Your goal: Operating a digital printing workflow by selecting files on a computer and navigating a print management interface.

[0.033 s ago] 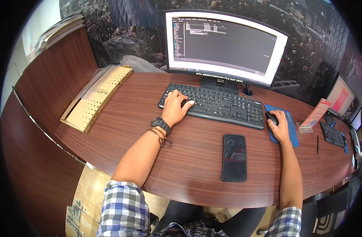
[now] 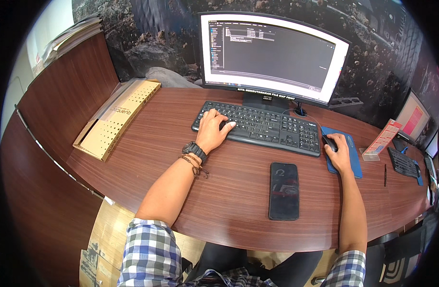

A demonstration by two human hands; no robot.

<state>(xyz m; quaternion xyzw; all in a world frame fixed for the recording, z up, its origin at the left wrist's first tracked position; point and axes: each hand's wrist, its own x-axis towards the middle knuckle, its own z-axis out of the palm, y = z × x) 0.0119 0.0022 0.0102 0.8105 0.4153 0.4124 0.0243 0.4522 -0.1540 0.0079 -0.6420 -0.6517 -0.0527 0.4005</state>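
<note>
My left hand [image 2: 213, 130] rests on the left end of a black keyboard [image 2: 272, 128], its fingers spread over the keys and holding nothing. A black watch [image 2: 194, 150] and beaded bracelets are on that wrist. To the right of the keyboard, my right hand [image 2: 340, 152] is closed over a dark computer mouse [image 2: 330, 142], mostly hidden under the fingers. The mouse is on a blue mouse pad [image 2: 355, 165]. Behind the keyboard stands a curved monitor [image 2: 281, 55] with a dark file-list window on its screen.
A dark phone [image 2: 284, 191] lies below the keyboard on the brown wooden desk [image 2: 229, 191]. At left, a long yellow carton [image 2: 119, 119] lies beside a wooden partition [image 2: 76, 86]. Over on the right are a small upright sign [image 2: 383, 138], a pen [image 2: 385, 175] and a second keyboard [image 2: 403, 162].
</note>
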